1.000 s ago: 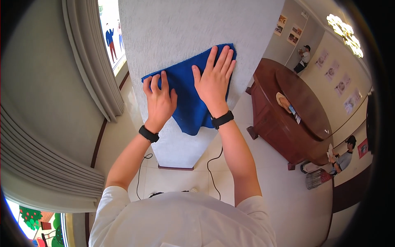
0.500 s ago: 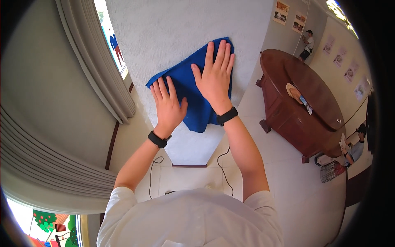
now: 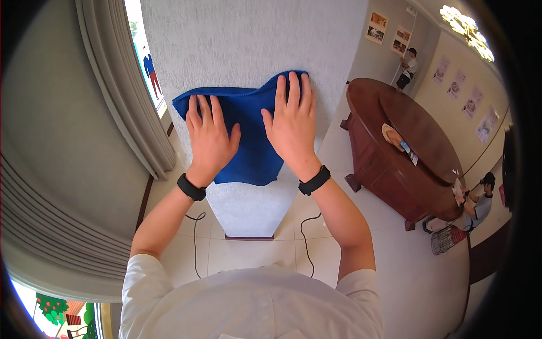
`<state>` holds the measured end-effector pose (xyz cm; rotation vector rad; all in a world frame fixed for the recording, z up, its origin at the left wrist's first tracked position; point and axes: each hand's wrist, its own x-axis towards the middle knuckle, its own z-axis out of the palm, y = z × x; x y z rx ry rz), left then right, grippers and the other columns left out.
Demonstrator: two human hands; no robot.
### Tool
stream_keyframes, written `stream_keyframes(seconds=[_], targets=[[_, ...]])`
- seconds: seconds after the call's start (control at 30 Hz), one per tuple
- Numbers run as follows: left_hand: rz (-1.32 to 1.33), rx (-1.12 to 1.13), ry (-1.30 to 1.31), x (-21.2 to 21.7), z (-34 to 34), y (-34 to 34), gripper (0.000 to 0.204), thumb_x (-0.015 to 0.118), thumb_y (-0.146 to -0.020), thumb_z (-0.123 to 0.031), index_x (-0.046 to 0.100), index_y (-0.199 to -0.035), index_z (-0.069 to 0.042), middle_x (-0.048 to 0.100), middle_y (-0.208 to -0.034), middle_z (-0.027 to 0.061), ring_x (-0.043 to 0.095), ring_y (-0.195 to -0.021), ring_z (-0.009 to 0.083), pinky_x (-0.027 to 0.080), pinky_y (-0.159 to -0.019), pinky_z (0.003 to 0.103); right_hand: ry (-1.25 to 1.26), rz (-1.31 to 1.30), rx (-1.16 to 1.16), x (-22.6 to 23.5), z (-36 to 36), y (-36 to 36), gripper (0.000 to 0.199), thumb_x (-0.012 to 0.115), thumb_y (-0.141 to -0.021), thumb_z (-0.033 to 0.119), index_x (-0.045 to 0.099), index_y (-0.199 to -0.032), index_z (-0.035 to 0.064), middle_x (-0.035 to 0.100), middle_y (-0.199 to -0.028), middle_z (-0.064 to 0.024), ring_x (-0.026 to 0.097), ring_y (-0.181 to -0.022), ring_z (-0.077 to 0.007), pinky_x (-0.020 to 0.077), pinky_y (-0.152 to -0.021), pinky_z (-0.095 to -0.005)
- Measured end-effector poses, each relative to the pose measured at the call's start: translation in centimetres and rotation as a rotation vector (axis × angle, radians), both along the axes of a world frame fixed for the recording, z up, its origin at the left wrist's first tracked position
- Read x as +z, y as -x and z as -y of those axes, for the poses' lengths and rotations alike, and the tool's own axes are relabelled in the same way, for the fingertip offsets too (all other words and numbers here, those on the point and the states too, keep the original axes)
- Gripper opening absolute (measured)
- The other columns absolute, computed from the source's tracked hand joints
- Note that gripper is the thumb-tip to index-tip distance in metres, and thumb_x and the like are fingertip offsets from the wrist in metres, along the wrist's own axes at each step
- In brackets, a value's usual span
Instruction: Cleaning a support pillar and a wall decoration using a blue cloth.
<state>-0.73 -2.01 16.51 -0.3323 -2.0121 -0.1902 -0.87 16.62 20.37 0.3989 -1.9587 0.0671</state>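
A blue cloth (image 3: 248, 135) lies spread against a pale, rough-textured pillar (image 3: 248, 51). My left hand (image 3: 210, 135) presses flat on its left part, fingers stretched upward and thumb apart. On the cloth's right part, my right hand (image 3: 292, 127) is also flat with fingers pointing up. The cloth's top edge stands off in a fold above the left fingers and between the hands. Its lower edge hangs below my palms. Each wrist wears a black band.
A large brown oval table (image 3: 406, 152) stands at right, with a straw hat (image 3: 392, 137) on it. Two people are beyond and beside it, near a wire basket (image 3: 447, 240). Grey curtains (image 3: 121, 85) hang at left. Dark cables (image 3: 305, 243) run over the floor (image 3: 248, 254).
Both hands have slid the cloth left; my right hand is lower and my left slightly higher. The cloth's top edge has buckled into a fold. The hands are level with each other now.
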Motion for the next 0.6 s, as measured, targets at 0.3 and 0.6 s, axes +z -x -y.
stream_keyframes(seconds=[0.3, 0.6], targets=[[0.028, -0.099, -0.031, 0.4, -0.3, -1.1, 0.075, 0.074, -0.08, -0.019, 0.04, -0.14, 0.01, 0.035, -0.143, 0.0396, 0.027, -0.137, 0.0569, 0.027, -0.111, 0.06, 0.192, 0.075, 0.165, -0.8, 0.5, -0.5, 0.066, 0.072, -0.084, 0.022, 0.047, -0.137, -0.0073, 0.048, -0.133, -0.0239, 0.049, -0.116, -0.039, 0.0444, -0.1, -0.0435], [0.025, -0.133, 0.012, -0.6, 0.3, -0.4, 0.081, 0.074, -0.081, -0.021, 0.035, -0.146, 0.007, 0.029, -0.146, 0.0413, 0.024, -0.138, 0.0594, 0.025, -0.115, 0.061, -0.061, 0.057, -0.058, -3.4, 0.4, -1.3, 0.069, 0.071, -0.084, 0.029, 0.047, -0.139, -0.0058, 0.043, -0.146, -0.0251, 0.05, -0.121, -0.0381, 0.042, -0.106, -0.0449]])
